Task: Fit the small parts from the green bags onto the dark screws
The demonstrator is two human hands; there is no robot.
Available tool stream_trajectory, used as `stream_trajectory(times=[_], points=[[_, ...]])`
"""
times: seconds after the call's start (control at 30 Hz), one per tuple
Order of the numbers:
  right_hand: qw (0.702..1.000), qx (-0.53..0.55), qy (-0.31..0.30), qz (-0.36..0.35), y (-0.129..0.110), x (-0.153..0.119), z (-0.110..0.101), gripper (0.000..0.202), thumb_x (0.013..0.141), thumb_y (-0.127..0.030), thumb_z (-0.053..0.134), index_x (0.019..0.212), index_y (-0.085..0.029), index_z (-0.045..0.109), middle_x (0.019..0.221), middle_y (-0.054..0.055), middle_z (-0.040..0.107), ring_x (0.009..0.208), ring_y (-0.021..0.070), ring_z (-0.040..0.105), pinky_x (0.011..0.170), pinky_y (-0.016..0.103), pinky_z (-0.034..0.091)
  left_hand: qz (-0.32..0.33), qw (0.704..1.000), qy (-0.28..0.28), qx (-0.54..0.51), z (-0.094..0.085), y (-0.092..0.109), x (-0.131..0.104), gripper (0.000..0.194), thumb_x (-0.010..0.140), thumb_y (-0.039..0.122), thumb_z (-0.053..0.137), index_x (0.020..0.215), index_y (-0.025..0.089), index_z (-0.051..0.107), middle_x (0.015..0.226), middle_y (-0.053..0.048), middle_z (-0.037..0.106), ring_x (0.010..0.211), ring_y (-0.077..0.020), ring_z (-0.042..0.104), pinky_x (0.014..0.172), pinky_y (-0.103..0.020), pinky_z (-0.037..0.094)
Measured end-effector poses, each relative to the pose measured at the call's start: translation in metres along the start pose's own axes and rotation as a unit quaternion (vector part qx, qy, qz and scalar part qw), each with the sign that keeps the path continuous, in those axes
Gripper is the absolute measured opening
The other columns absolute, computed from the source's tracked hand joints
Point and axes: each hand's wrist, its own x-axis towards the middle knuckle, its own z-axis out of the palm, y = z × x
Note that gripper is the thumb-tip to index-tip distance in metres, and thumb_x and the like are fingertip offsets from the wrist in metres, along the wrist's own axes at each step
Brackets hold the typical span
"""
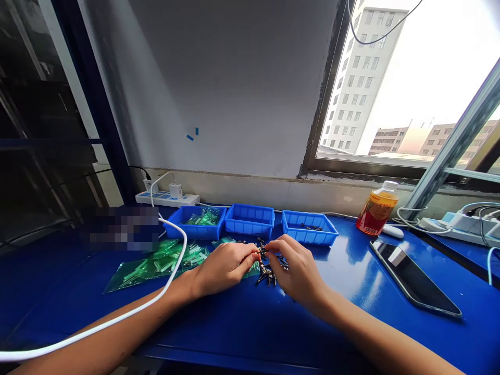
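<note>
My left hand (226, 264) and my right hand (299, 268) meet fingertip to fingertip above the blue table (234, 323). Each is closed in a pinch, and a small dark part (261, 252) shows between them; its exact shape is too small to tell. Under and just beyond the fingertips lies a loose pile of small black and metallic parts (269, 275). Green plastic bags (156, 263) with pale slender pieces inside spread out to the left of my left hand.
Three blue bins stand along the back: the left (177, 229) holds green bags, the middle (250, 228), the right (308, 236) a few dark parts. A phone (416, 278) and a bottle (377, 211) are at right. A white cable (177, 265) crosses my left forearm; a power strip (187, 200) sits behind.
</note>
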Motion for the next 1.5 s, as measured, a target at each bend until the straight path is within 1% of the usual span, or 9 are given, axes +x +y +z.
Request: stream_trajectory(times=[0.17,0.3,0.4,0.57,0.77,1.03,1.2,1.4,1.5], points=[[1.000,-0.002,-0.015,0.001,-0.0007,0.0002,-0.0008,0.012,0.085,-0.016,0.048,0.078,-0.016,0.058,0.069,0.003,0.062,0.061,0.0135,0.059,0.054,0.022,0.045,-0.004,1.000,0.000,0.011,-0.0006,0.0007,-0.0003,0.031,0.092,0.029,0.031,0.075,0.017,0.054,0.070,-0.001,0.060,0.063,-0.0138,0.055,0.059,-0.023,0.037],[1.000,-0.017,-0.016,0.000,-0.0003,0.0005,-0.0010,0.017,0.087,-0.018,0.045,0.076,-0.016,0.057,0.067,0.003,0.061,0.058,0.0129,0.057,0.052,0.022,0.043,-0.020,1.000,0.005,-0.003,-0.0003,0.0002,-0.0014,0.029,0.090,0.033,0.035,0.089,0.017,0.058,0.078,-0.002,0.064,0.071,-0.0156,0.058,0.062,-0.024,0.039],[1.000,-0.022,-0.017,-0.007,0.0001,0.0000,-0.0001,0.020,0.088,-0.019,0.044,0.074,-0.016,0.057,0.065,0.003,0.061,0.056,0.0128,0.056,0.052,0.023,0.043,-0.028,1.000,0.005,-0.014,-0.0001,-0.0004,-0.0017,0.026,0.088,0.034,0.039,0.095,0.018,0.058,0.074,-0.001,0.064,0.067,-0.0152,0.057,0.060,-0.023,0.039],[0.999,-0.019,-0.025,-0.009,-0.0018,-0.0009,-0.0005,0.018,0.087,-0.021,0.046,0.073,-0.017,0.057,0.064,0.002,0.060,0.056,0.0129,0.054,0.050,0.023,0.042,-0.009,1.000,0.010,-0.001,0.0009,-0.0003,-0.0010,0.026,0.089,0.029,0.036,0.081,0.017,0.057,0.071,-0.001,0.062,0.064,-0.0142,0.056,0.059,-0.023,0.038],[0.998,0.030,-0.041,-0.021,-0.0052,-0.0012,-0.0023,0.013,0.088,-0.020,0.046,0.088,-0.016,0.057,0.071,0.004,0.062,0.062,0.0133,0.057,0.055,0.023,0.045,0.002,1.000,0.001,-0.006,0.0016,-0.0007,-0.0002,0.026,0.090,0.028,0.031,0.076,0.018,0.051,0.068,0.000,0.057,0.060,-0.0138,0.053,0.058,-0.023,0.038],[0.998,0.039,-0.026,-0.029,-0.0022,-0.0008,-0.0020,0.014,0.086,-0.014,0.046,0.082,-0.016,0.060,0.071,0.004,0.062,0.062,0.0127,0.057,0.056,0.023,0.046,0.010,1.000,-0.004,-0.004,0.0022,-0.0009,-0.0008,0.028,0.091,0.028,0.032,0.070,0.018,0.048,0.063,0.001,0.055,0.057,-0.0130,0.051,0.056,-0.023,0.035],[1.000,0.018,-0.024,-0.004,-0.0027,-0.0008,-0.0026,0.014,0.084,-0.016,0.048,0.078,-0.017,0.060,0.069,0.004,0.062,0.061,0.0130,0.057,0.055,0.023,0.045,0.008,1.000,0.002,-0.005,0.0008,-0.0001,-0.0014,0.028,0.091,0.028,0.033,0.074,0.018,0.052,0.066,0.000,0.058,0.060,-0.0130,0.053,0.057,-0.022,0.037],[1.000,-0.003,-0.018,0.014,-0.0025,-0.0016,-0.0015,0.017,0.085,-0.018,0.048,0.073,-0.017,0.059,0.066,0.002,0.061,0.059,0.0123,0.057,0.054,0.023,0.043,-0.004,1.000,0.018,-0.024,-0.0005,0.0004,-0.0024,0.020,0.087,0.029,0.041,0.097,0.019,0.055,0.069,0.002,0.061,0.061,-0.0132,0.055,0.056,-0.022,0.038],[1.000,-0.007,-0.020,0.009,-0.0028,-0.0015,-0.0013,0.018,0.086,-0.019,0.047,0.072,-0.017,0.059,0.066,0.003,0.060,0.059,0.0124,0.056,0.054,0.023,0.043,-0.002,0.999,0.035,-0.030,-0.0005,0.0010,-0.0029,0.019,0.086,0.028,0.042,0.097,0.019,0.055,0.067,0.003,0.061,0.061,-0.0125,0.056,0.056,-0.021,0.039]])
